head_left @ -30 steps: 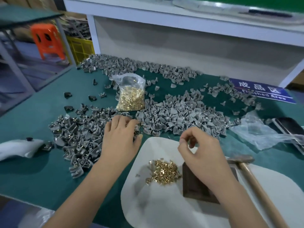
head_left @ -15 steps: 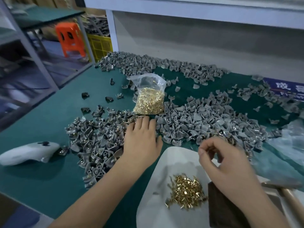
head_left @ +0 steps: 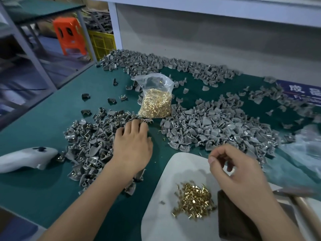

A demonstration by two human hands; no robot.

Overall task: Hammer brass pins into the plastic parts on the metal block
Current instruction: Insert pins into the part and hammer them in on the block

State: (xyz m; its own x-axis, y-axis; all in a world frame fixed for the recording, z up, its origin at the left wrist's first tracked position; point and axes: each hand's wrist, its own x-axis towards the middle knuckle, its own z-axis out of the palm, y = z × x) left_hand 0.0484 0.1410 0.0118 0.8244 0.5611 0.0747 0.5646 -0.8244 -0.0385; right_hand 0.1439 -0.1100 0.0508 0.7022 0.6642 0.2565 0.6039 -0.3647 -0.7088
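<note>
My left hand point(head_left: 132, 146) lies palm down on the left heap of grey plastic parts point(head_left: 88, 141), with its fingertips among the parts just below the bag of pins. Above the far edge of the white mat point(head_left: 165, 211) hovers my right hand point(head_left: 239, 176). Its fingers are curled and its thumb is near the forefinger, with nothing visible between them. Loose brass pins point(head_left: 194, 200) lie heaped on the mat. My right wrist partly covers the dark metal block point(head_left: 231, 221). The hammer point(head_left: 305, 207) lies at the right edge.
A clear bag of brass pins point(head_left: 156, 101) stands between two heaps of parts. A bigger grey heap point(head_left: 217, 126) lies to the right and more parts lie along the back point(head_left: 156, 63). A white moulded object point(head_left: 26, 159) is at the left and crumpled clear plastic point(head_left: 304, 150) at the right.
The view has swung left and downward. My left hand stays on the left heap, and my right hand hovers in much the same spot over the mat.
</note>
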